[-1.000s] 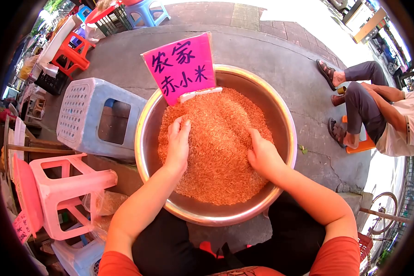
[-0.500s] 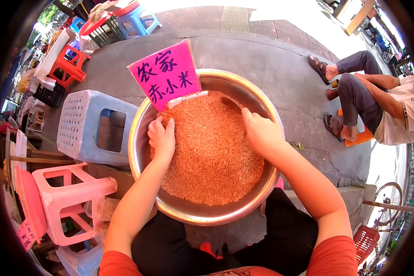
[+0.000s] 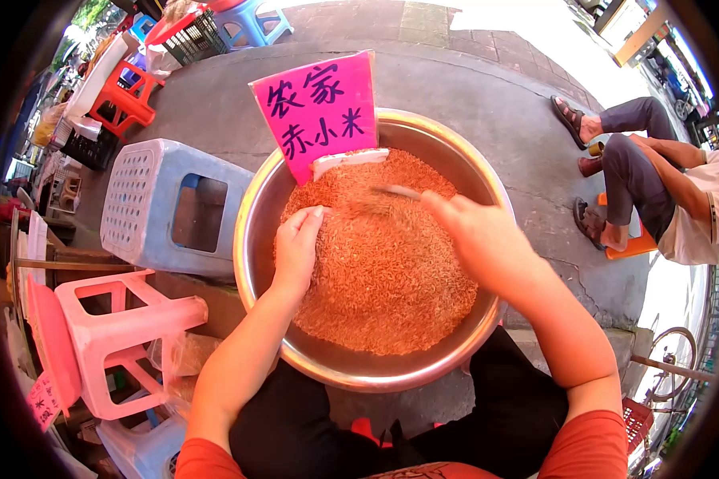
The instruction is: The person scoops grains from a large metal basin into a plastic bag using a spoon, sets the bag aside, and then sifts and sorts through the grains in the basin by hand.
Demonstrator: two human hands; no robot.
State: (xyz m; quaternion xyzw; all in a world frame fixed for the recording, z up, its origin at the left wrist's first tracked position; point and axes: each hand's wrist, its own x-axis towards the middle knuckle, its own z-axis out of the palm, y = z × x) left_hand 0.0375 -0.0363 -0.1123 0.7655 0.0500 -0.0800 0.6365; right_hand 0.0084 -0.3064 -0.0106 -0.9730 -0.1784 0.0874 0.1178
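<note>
A wide metal basin holds a heap of reddish grain. My right hand grips the handle of a scoop, whose blurred head is over the upper part of the heap, with grain blurred around it. Against the left side of the grain rests my left hand, its thumb and fingers drawn close together; their inner side is hidden, so I cannot tell what they hold. A pink sign with black handwritten characters stands upright at the far rim, a white strip along its foot in the grain.
A blue-grey plastic stool stands left of the basin, with a pink stool nearer me. At the right, a person sits on an orange stool. Farther back are a red stool and a dark crate.
The scoop has come up out of the grain and swung left, my right hand turning with it. My left hand has shifted slightly toward the middle. The whole view has moved a little.
</note>
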